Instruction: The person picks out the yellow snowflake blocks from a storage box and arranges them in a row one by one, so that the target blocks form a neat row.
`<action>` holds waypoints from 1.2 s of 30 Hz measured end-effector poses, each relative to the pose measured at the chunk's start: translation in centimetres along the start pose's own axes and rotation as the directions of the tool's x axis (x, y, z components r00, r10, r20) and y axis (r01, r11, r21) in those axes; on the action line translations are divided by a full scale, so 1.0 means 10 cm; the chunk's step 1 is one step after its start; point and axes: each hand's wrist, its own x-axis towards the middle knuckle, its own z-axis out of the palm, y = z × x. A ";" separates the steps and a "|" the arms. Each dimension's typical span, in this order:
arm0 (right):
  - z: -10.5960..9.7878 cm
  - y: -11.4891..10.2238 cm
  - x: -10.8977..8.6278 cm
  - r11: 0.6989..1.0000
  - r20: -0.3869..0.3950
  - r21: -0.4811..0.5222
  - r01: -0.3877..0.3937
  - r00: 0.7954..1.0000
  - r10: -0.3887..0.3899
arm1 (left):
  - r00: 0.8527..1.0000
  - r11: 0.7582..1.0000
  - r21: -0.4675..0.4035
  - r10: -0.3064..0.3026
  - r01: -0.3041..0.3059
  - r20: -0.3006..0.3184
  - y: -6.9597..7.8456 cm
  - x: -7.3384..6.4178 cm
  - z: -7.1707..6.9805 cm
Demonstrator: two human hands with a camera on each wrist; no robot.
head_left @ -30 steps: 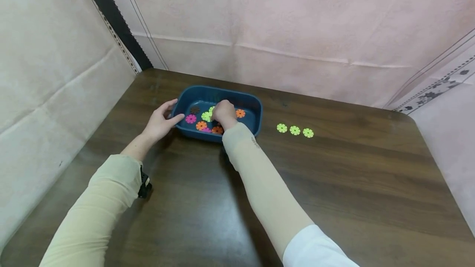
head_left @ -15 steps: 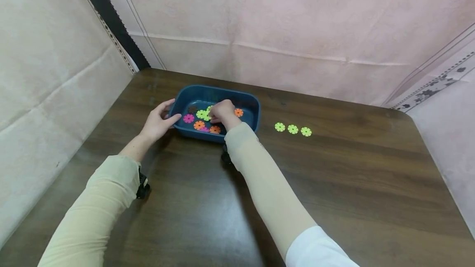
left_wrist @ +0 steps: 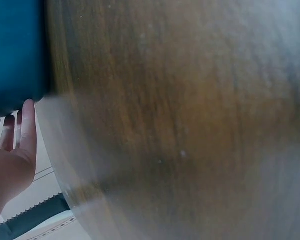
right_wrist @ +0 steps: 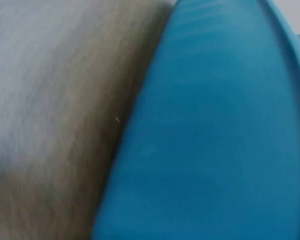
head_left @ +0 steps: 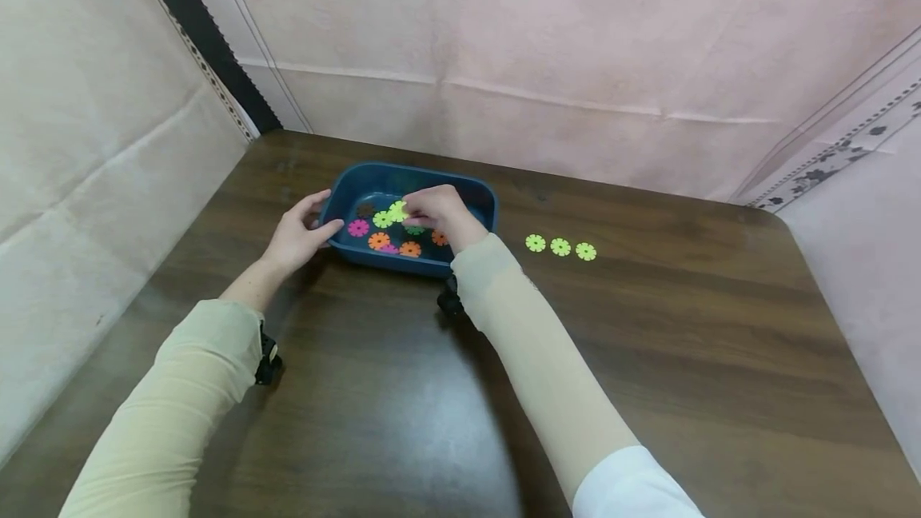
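A dark blue plastic tub holds several flower-shaped discs in yellow-green, orange, pink, green and brown. My left hand holds the tub's left end, thumb at the near rim and fingers along the outer side. In the left wrist view, the same hand has its fingertips at the tub's corner. Inside the tub, my right hand pinches a yellow-green flower disc between thumb and forefinger. Another yellow-green disc lies beside it. The right wrist view shows only the tub's outer wall and the tabletop.
Three yellow-green discs lie in a row on the brown wooden table, right of the tub. Pale cloth hangs behind the table and at both sides.
My right hand has shifted slightly right and back within the tub, uncovering a green disc and another orange one. The left hand stays at the tub's end. The view has drifted a little.
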 end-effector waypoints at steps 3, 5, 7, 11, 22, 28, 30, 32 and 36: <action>-0.06 -0.03 -0.05 0.999 0.016 0.027 0.021 1.000 -0.021 | 1.000 1.000 -0.003 0.005 -0.005 0.002 0.00 0.00 0.00; -0.10 -0.05 -0.08 0.999 0.026 0.038 0.035 0.999 -0.036 | 1.000 1.000 -0.004 0.009 -0.009 0.008 0.00 0.00 0.00; -0.15 -0.07 -0.11 0.998 0.041 0.053 0.046 0.998 -0.048 | 1.000 1.000 -0.001 0.013 -0.013 0.012 0.00 -0.01 -0.01; -0.25 -0.11 -0.15 0.996 0.058 0.067 0.052 0.997 -0.056 | 1.000 1.000 0.004 0.019 -0.019 0.013 0.01 -0.01 -0.02; -0.56 -0.19 -0.28 0.982 0.058 0.185 0.026 0.998 -0.037 | 1.000 1.000 0.002 0.018 -0.018 0.017 0.02 -0.01 -0.02; -0.77 -0.16 -0.35 0.987 0.064 0.162 0.016 0.998 -0.026 | 1.000 1.000 -0.010 0.007 -0.007 0.009 -0.01 0.00 -0.02; -0.87 -0.15 -0.37 0.990 0.070 0.139 0.023 0.997 -0.033 | 1.000 1.000 -0.010 0.008 -0.007 0.011 -0.01 0.00 -0.02; -0.99 -0.13 -0.40 0.992 0.081 0.123 0.034 0.996 -0.045 | 1.000 1.000 -0.012 0.007 -0.007 0.014 -0.01 0.00 -0.01; -1.28 -0.09 -0.47 0.987 0.099 0.151 0.062 0.992 -0.078 | 1.000 1.000 -0.015 0.013 -0.013 0.015 0.00 -0.01 -0.01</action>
